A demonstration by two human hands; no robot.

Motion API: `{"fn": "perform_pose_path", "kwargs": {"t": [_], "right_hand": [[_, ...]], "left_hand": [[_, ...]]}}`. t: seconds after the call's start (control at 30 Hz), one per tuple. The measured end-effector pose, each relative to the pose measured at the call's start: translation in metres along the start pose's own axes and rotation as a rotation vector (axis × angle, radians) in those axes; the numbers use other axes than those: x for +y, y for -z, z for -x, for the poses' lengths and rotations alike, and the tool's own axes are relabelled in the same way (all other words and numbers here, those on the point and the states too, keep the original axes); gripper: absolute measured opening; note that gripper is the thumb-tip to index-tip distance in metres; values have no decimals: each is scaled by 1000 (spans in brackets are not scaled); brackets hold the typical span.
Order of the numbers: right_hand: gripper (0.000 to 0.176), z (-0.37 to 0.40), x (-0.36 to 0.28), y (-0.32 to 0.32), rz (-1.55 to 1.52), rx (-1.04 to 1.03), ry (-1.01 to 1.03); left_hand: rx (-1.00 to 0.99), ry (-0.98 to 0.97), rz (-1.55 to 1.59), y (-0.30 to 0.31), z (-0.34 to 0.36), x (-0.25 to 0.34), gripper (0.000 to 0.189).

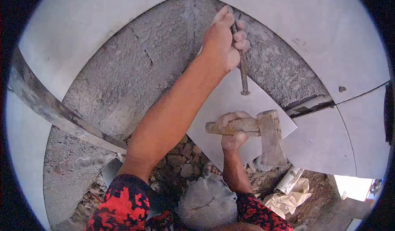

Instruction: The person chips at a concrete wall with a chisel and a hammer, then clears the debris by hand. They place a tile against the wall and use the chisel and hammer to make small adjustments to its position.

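Note:
My left hand (224, 38) reaches far forward, fingers wrapped round a chisel (243, 72), a thin metal rod with a flattened head. The chisel's far end is at the edge of the white wall tile (279, 17), and its head points back toward me. Nearer to me, my right hand (233, 132) grips a dusty hatchet (271, 142) by its short wooden handle, blade to the right. The hatchet is below the chisel's head in this view. Behind both tools a loose-looking white tile (214, 116) overlaps the bare grey wall.
Rough grey mortar (127, 66) covers the untiled wall around the corner. A long flat bar (53, 107) slants across the left side. Rubble (183, 159) lies below, with a crumpled pale cloth (290, 200) at lower right. White tiles (321, 140) line the right side.

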State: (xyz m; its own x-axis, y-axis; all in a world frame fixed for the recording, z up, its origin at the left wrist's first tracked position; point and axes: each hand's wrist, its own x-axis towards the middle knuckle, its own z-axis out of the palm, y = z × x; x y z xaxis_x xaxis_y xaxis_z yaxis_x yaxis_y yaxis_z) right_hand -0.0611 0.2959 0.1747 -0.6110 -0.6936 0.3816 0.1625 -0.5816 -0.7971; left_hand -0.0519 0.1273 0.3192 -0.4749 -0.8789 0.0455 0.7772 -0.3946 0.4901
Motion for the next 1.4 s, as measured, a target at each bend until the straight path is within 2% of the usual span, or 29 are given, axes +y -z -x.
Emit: {"fn": "perform_pose_path", "kwargs": {"t": [0.03, 0.1, 0.17, 0.23, 0.3, 0.33, 0.4, 0.43, 0.5, 0.53, 0.6, 0.63, 0.7, 0.73, 0.8, 0.83, 0.9, 0.93, 1.0, 1.1, 1.13, 1.2, 1.23, 1.3, 1.33, 1.4], "right_hand": [[71, 0, 3, 4, 2, 4, 1], [70, 1, 7, 10, 93, -139, -1], [66, 2, 1, 8, 72, -115, -72], [62, 0, -1, 6, 46, -97, -140], [55, 1, -1, 13, 57, -232, 123], [55, 13, 27, 30, 56, -235, 121], [50, 46, 103, 76, 506, 143, 306], [50, 36, 79, 61, 509, 143, 306], [43, 4, 7, 11, 695, -154, -13], [43, -1, 9, 23, 693, -152, -5], [41, -12, 7, 48, 572, -819, -59], [41, -6, 1, 42, 574, -822, -70], [42, -5, -41, -14, 216, -224, -239], [42, -4, -18, -7, 219, -224, -234], [23, 2, 42, 18, 519, 3, -125], [23, -8, 30, 20, 511, 0, -115], [30, -13, -9, 38, 618, -718, -39], [30, -14, -4, 31, 618, -721, -29], [21, -2, 1, 11, 328, -149, -193], [17, 1, 12, 13, 456, -48, -141], [17, -4, 14, 16, 446, -52, -137], [24, -3, 7, 32, 74, -451, -22], [24, -10, 15, 28, 76, -456, -14], [28, -14, 26, 15, 824, -147, 228], [28, -14, 22, 13, 825, -143, 230], [34, -15, 15, 2, 466, -54, -255]], "left_hand": [[-13, 33, 24, 1, 2, 0, 38], [-40, 37, 18, 4, -2, 4, 39], [-73, 38, 11, 6, -3, 5, 39], [-7, 61, 28, 4, -3, 9, 37], [-1, 77, 44, 2, -3, 10, 33], [1, 92, 60, 1, -3, 11, 30], [-22, 103, 88, 1, -5, 13, 25], [-44, 122, 118, 1, -5, 13, 19], [-53, 125, 110, 5, -7, 11, 14], [-63, 122, 96, 4, -9, 13, 10], [-43, 128, 92, 2, -10, 15, 8], [-19, 138, 95, 2, -8, 14, 6], [-41, 136, 108, 1, -6, 15, 6], [-72, 133, 117, -1, -6, 15, 5], [-47, 124, 89, 3, -6, 11, 5], [-22, 103, 56, 2, -8, 13, 4], [62, 87, 47, -1, -4, 5, 4], [111, 48, 38, -7, -6, 5, 5], [117, 31, 33, -7, -6, 3, 5], [84, 0, 11, -8, -7, -1, 4], [66, -23, 2, -6, -9, 0, 4], [117, -22, -3, -5, -9, -5, 4], [140, -43, -6, -9, -11, -4, 5], [128, -45, 3, -12, -14, -7, 5], [107, -54, 0, -14, -17, -8, 5], [128, -4, 19, -14, -14, -7, 5]]}}
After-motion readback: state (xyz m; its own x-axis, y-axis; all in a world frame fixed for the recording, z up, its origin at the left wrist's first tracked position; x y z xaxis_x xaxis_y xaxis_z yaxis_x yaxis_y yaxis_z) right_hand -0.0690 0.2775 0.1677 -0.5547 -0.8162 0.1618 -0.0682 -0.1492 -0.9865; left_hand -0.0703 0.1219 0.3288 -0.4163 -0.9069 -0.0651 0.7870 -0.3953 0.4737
